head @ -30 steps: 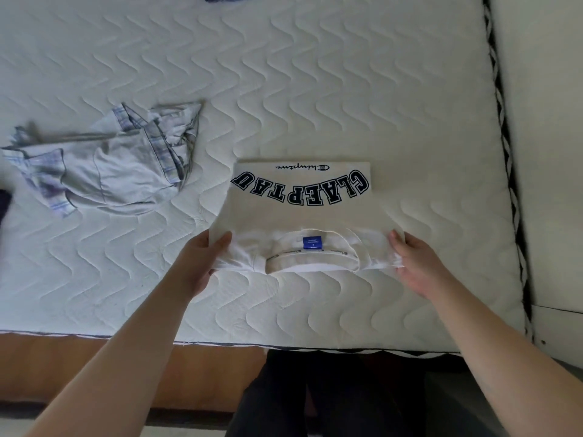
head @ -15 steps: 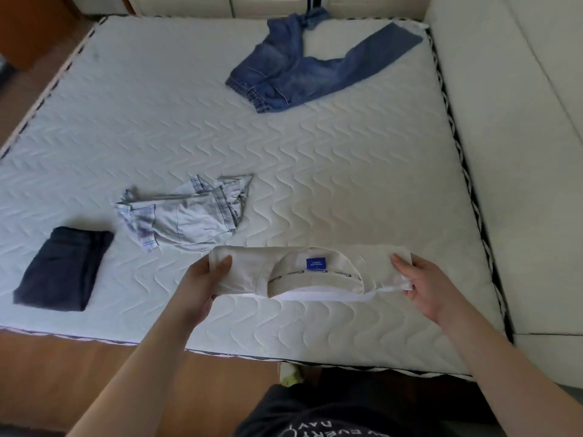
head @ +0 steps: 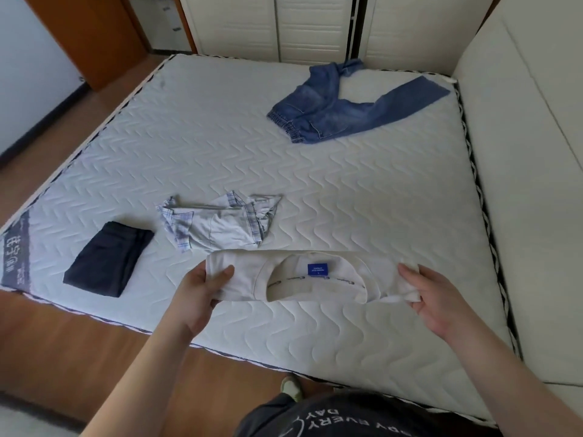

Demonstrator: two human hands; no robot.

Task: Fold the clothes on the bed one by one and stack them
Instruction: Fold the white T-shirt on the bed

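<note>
A folded white T-shirt (head: 309, 280) with a blue neck label hangs lifted above the near part of the quilted mattress (head: 315, 184). My left hand (head: 198, 294) grips its left end, thumb on top. My right hand (head: 432, 298) grips its right end. A dark navy folded garment (head: 108, 260) lies at the near left of the bed. Just right of it sits a crumpled light blue plaid piece (head: 217, 225). Unfolded blue jeans (head: 340, 105) are spread at the far right.
A padded cream headboard (head: 530, 184) runs along the bed's right side. White wardrobe doors (head: 315, 26) stand beyond the far edge. Wooden floor (head: 79, 357) shows at the near left, with a wooden door (head: 88, 36) at the far left.
The T-shirt lay flat on the mattress with its lettering showing; both hands have lifted it off the bed. The camera has tilted up, revealing the jeans and the navy folded garment.
</note>
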